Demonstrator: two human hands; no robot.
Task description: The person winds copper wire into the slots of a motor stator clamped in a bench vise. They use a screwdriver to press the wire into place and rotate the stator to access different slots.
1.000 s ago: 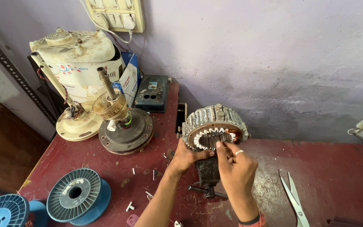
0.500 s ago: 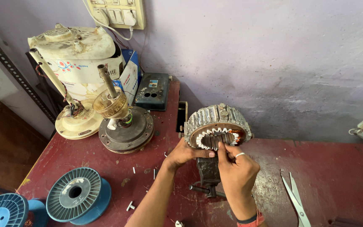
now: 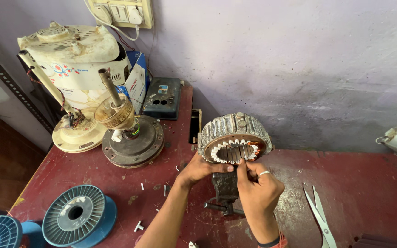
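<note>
Hands (image 3: 258, 186) at stator (image 3: 234, 138), scissors (image 3: 319, 213) nearby

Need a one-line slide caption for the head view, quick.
Both hands, left and right, work at a stator clamped in a bench vise.

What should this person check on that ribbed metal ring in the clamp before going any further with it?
1. Stator ring seated in the small bench vise: ok, it stands upright.
2. Left hand steadying the ring's lower rim: ok.
3. Right hand fingertips at the inner slots: ok.
4. White slot liners all seated: cannot tell.
5. Scissors within reach on the red bench: ok.
6. Vise tight enough: cannot tell.
</note>
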